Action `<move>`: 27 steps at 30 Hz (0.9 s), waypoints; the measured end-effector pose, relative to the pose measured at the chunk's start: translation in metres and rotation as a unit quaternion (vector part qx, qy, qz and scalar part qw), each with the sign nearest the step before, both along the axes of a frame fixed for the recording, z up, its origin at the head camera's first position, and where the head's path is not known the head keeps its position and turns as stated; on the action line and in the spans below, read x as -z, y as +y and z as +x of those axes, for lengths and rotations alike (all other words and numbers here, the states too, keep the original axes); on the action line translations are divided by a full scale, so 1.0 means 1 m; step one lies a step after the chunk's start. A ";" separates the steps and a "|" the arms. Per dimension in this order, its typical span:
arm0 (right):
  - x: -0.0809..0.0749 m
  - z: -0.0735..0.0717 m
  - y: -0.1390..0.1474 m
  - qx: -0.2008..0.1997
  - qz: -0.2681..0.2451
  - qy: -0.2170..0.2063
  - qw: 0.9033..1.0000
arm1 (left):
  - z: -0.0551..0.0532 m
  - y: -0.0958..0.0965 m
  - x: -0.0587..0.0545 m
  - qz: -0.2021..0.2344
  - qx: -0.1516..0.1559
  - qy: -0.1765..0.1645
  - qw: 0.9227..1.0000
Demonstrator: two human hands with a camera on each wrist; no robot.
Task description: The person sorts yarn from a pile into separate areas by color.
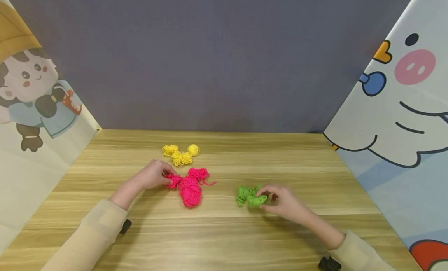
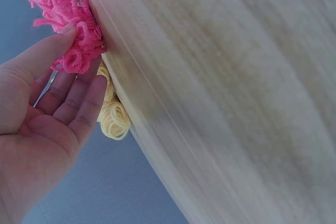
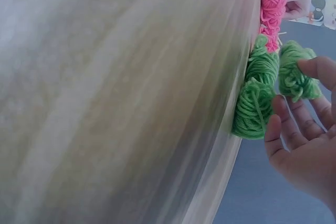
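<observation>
My left hand point(image 1: 155, 174) pinches the end of a small pink yarn bundle point(image 2: 79, 45) between thumb and fingers. Beside it on the table lie a larger pink yarn skein point(image 1: 190, 193) and another pink bundle point(image 1: 198, 173) with a loose strand trailing right. On the right, my right hand point(image 1: 285, 204) holds a small green yarn bundle point(image 3: 298, 71), thumb on one side and fingertips on the other. In the right wrist view it is raised over two more green bundles, a nearer one point(image 3: 253, 111) and a farther one point(image 3: 262, 66), lying on the table.
Behind the pink yarn sit three yellow yarn pieces: a round ball point(image 1: 193, 149), a looped bundle point(image 1: 182, 158) and a small skein point(image 1: 170, 150). A grey panel point(image 1: 210, 69) stands along the wooden table's point(image 1: 210, 240) back edge, with cartoon-printed panels at both sides.
</observation>
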State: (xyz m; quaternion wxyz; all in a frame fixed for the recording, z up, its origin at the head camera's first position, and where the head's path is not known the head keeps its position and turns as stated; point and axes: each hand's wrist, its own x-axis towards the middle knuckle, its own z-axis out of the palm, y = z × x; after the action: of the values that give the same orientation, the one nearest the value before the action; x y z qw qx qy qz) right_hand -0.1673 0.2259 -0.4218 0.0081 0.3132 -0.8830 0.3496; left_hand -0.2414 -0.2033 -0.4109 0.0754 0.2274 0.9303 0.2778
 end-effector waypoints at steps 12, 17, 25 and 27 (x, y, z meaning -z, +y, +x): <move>0.005 0.000 -0.002 -0.016 0.023 -0.049 0.998 | 0.000 -0.001 0.001 -0.003 0.001 -0.001 1.000; 0.007 0.000 -0.002 -0.017 0.032 -0.067 0.997 | 0.001 -0.001 -0.001 -0.009 0.002 0.006 1.000; 0.007 0.000 -0.003 -0.018 0.052 -0.077 0.995 | 0.001 0.000 -0.001 -0.011 0.002 0.004 1.000; 0.008 0.000 -0.003 -0.015 0.059 -0.080 0.995 | 0.001 0.000 -0.001 -0.011 0.005 0.004 1.000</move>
State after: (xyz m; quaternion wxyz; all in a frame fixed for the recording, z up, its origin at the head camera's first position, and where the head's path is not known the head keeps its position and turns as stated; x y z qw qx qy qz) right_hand -0.1672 0.2229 -0.4294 -0.0867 0.2975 -0.8948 0.3214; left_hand -0.2408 -0.2031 -0.4098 0.0759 0.2322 0.9323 0.2666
